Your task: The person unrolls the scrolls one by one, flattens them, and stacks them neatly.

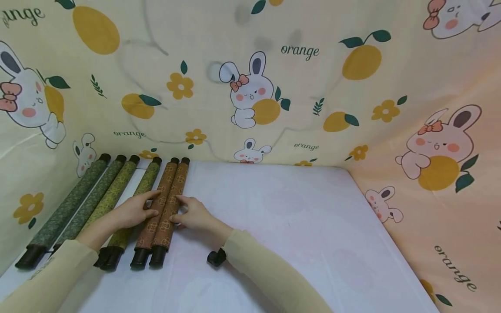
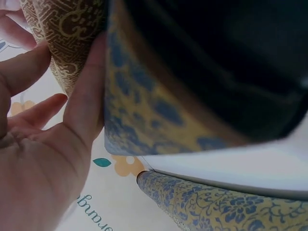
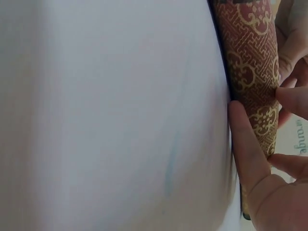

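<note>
Two reddish-brown brocade scrolls with black ends lie side by side on the white table. My left hand (image 1: 131,211) touches the outer side of the left brown scroll (image 1: 145,239) with extended thumb and fingers. Against the right side of the right brown scroll (image 1: 166,228), the fingertips of my right hand (image 1: 201,219) rest. In the right wrist view, a straight finger lies along a brown scroll (image 3: 250,62) with gold pattern. The left wrist view shows the left hand (image 2: 43,159) between a brown scroll (image 2: 72,24) and a yellow scroll with blue flowers (image 2: 137,103).
Left of the brown pair lie an olive scroll (image 1: 146,180), another olive scroll (image 1: 115,187) and two dark green scrolls, the outermost (image 1: 64,217) beside the cloth wall. A printed rabbit-and-orange cloth (image 1: 305,87) surrounds the white table (image 1: 293,234). A black wrist device (image 1: 216,258) sits by the right sleeve.
</note>
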`<state>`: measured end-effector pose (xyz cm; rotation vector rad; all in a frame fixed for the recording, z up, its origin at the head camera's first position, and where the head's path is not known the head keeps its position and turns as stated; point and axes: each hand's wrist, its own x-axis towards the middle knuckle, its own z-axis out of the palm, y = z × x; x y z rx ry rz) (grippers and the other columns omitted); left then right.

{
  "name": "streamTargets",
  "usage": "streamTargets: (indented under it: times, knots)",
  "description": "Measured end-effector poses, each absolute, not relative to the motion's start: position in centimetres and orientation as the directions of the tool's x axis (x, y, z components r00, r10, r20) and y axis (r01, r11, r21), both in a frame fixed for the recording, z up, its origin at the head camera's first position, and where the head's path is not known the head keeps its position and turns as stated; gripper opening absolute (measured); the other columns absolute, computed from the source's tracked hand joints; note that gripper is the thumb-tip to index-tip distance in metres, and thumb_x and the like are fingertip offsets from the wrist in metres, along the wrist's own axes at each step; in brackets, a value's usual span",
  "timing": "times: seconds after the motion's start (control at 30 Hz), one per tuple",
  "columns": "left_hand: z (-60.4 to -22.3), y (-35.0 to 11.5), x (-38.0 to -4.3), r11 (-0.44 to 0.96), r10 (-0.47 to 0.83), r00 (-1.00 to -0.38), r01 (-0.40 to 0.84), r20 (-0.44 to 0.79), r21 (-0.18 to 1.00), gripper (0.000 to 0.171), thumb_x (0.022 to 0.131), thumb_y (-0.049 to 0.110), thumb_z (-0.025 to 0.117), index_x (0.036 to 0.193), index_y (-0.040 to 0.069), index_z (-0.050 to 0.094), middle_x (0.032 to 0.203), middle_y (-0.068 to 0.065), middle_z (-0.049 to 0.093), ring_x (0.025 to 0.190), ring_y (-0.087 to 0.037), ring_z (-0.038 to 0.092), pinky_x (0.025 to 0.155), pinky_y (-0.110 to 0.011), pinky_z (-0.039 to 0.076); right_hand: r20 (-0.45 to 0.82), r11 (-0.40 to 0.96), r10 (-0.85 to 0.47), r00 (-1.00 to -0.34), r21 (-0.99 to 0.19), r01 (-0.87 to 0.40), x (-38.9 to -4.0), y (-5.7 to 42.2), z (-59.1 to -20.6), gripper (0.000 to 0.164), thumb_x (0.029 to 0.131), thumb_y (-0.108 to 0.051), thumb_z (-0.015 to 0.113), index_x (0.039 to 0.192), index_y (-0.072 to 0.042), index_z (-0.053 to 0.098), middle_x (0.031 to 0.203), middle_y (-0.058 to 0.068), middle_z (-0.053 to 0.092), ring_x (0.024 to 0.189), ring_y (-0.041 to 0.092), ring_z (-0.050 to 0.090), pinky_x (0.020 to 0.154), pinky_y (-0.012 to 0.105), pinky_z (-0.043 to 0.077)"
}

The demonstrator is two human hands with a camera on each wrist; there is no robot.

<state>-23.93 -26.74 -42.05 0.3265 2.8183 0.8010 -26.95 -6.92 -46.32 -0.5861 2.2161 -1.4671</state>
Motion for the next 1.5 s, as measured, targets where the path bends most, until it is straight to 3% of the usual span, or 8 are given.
streamTargets:
  times: [0.3,0.6,0.77,0.9,1.03,1.17,1.37,1.5]
  knots:
    - [-41.8,-26.7,-24.1,0.818,0.323,-0.941,0.224,-0.101,0.53,0.064,0.09,0.009,0.063,0.142,-0.009,0.032,0.134,-0.038,0.039,0.114,-0.05,0.049,0.083,-0.052,0.049,-0.089,0.404,-0.492,-0.866,-0.905,-0.136,-26.1,-7.3,-45.6,0.073,0.081,-0.022,0.075,0.144,-0.013,0.041,0.138,0.013,0.045,0.061,0.017,0.066,0.068,0.021,0.052]
    - [-42.4,-26.6,-23.6,0.779,0.329,-0.942,0.234,-0.061,0.581,0.063,0.09,0.011,0.064,0.142,-0.008,0.034,0.133,-0.038,0.04,0.101,-0.043,0.06,0.076,-0.044,0.053,-0.104,0.374,-0.445,-0.889,-0.924,-0.08,-25.5,-7.0,-45.5,0.073,0.077,-0.019,0.078,0.142,-0.015,0.045,0.136,0.017,0.044,0.059,0.021,0.067,0.059,0.024,0.053]
    - [-42.6,-25.9,-23.2,0.76,0.336,-0.942,0.272,0.0,0.59,0.059,0.09,0.011,0.063,0.139,-0.01,0.038,0.131,-0.036,0.043,0.097,-0.041,0.061,0.075,-0.044,0.053,-0.052,0.459,-0.414,-0.909,-0.874,-0.159,-25.3,-6.4,-45.5,0.074,0.075,-0.03,0.08,0.14,-0.016,0.048,0.134,0.012,0.051,0.092,0.017,0.065,0.078,0.024,0.051]
    - [-42.6,-25.0,-22.7,0.752,0.324,-0.946,0.276,0.028,0.598,0.059,0.089,0.012,0.065,0.138,-0.009,0.04,0.128,-0.035,0.045,0.093,-0.037,0.063,0.073,-0.041,0.054,-0.017,0.503,-0.407,-0.913,-0.839,-0.209,-25.0,-5.4,-45.3,0.074,0.073,-0.034,0.081,0.138,-0.016,0.05,0.133,0.006,0.054,0.122,0.019,0.05,0.097,0.028,0.041]
    - [-42.4,-23.7,-22.3,0.73,0.319,-0.947,0.261,0.022,0.632,0.059,0.089,0.012,0.065,0.138,-0.008,0.04,0.127,-0.035,0.045,0.089,-0.032,0.063,0.068,-0.035,0.054,-0.027,0.48,-0.42,-0.907,-0.855,-0.197,-24.7,-3.8,-44.9,0.075,0.073,-0.032,0.081,0.139,-0.014,0.049,0.136,0.001,0.053,0.128,0.019,0.044,0.102,0.034,0.038]
    - [-42.4,-21.9,-22.2,0.707,0.31,-0.95,0.252,0.03,0.661,0.059,0.089,0.013,0.065,0.139,-0.007,0.04,0.125,-0.033,0.045,0.09,-0.03,0.062,0.066,-0.032,0.053,-0.036,0.46,-0.428,-0.903,-0.869,-0.183,-24.4,-1.6,-44.5,0.077,0.073,-0.03,0.08,0.14,-0.014,0.047,0.137,0.002,0.052,0.125,0.021,0.047,0.096,0.033,0.044]
    - [-42.8,-18.6,-21.9,0.667,0.282,-0.959,0.225,0.039,0.71,0.06,0.089,0.016,0.066,0.14,-0.002,0.041,0.126,-0.03,0.044,0.091,-0.028,0.061,0.064,-0.029,0.052,-0.082,0.345,-0.454,-0.887,-0.934,-0.09,-23.9,2.1,-44.1,0.078,0.076,-0.02,0.078,0.144,-0.012,0.041,0.139,0.011,0.048,0.086,0.018,0.067,0.065,0.033,0.056]
    - [-43.1,-16.0,-21.9,0.633,0.27,-0.961,0.221,0.056,0.742,0.059,0.088,0.019,0.067,0.139,0.001,0.044,0.125,-0.027,0.045,0.09,-0.025,0.059,0.066,-0.029,0.052,-0.093,0.336,-0.445,-0.891,-0.939,-0.071,-23.7,4.8,-44.1,0.077,0.077,-0.019,0.077,0.144,-0.013,0.04,0.141,0.012,0.046,0.08,0.016,0.068,0.064,0.034,0.056]
